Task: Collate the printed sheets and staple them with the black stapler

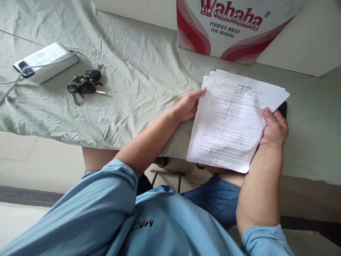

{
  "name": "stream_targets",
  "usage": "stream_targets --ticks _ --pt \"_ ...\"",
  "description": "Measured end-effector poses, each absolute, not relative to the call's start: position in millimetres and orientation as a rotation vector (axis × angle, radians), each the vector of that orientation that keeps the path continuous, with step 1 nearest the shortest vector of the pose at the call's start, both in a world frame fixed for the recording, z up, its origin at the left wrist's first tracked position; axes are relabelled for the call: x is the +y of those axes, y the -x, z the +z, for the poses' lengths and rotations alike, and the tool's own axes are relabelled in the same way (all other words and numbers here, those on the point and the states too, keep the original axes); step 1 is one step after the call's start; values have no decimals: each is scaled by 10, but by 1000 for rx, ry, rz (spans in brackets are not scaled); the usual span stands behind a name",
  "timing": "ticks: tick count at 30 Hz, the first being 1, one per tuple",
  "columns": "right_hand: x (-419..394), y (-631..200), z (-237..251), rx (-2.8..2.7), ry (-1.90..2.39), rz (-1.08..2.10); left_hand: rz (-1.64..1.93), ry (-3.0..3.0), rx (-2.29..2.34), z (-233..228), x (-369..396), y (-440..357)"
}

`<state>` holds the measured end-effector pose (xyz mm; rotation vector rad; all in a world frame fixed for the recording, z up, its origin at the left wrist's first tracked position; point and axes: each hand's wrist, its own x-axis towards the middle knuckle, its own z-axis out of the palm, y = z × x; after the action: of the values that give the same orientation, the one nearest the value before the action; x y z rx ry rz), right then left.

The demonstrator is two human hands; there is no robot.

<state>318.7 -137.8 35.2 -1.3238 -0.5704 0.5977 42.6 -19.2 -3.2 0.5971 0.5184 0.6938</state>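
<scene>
A stack of printed paper sheets (229, 124), headed "Overleaf Notes", is held up between my two hands over the front edge of the cloth-covered table. My left hand (189, 105) grips its left edge, thumb on top and fingers bent underneath. At the right edge, my right hand (275, 127) is closed on the stack with its thumb lying on the front page. The sheets are slightly fanned and uneven at the top and left. Behind my right fingers a dark flat object (283, 108) peeks out, mostly hidden by the papers.
A wrinkled pale green cloth (138, 81) covers the table. On its left lie a white power bank (50, 62) with a cable across it and a bunch of keys (86, 83). A Wahaha water carton (226, 32) stands at the back.
</scene>
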Motion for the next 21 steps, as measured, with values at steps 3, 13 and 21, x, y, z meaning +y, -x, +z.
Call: stream_targets --ticks 3,13,21 --pt "-1369 -3176 356 -594 1324 601 690 -620 493 -57 -185 -427" --pt "-1363 -3152 357 -637 1322 630 697 -608 447 -76 -168 -429" --pt "-1356 -3153 299 -679 1332 646 703 -606 466 -20 -191 -435"
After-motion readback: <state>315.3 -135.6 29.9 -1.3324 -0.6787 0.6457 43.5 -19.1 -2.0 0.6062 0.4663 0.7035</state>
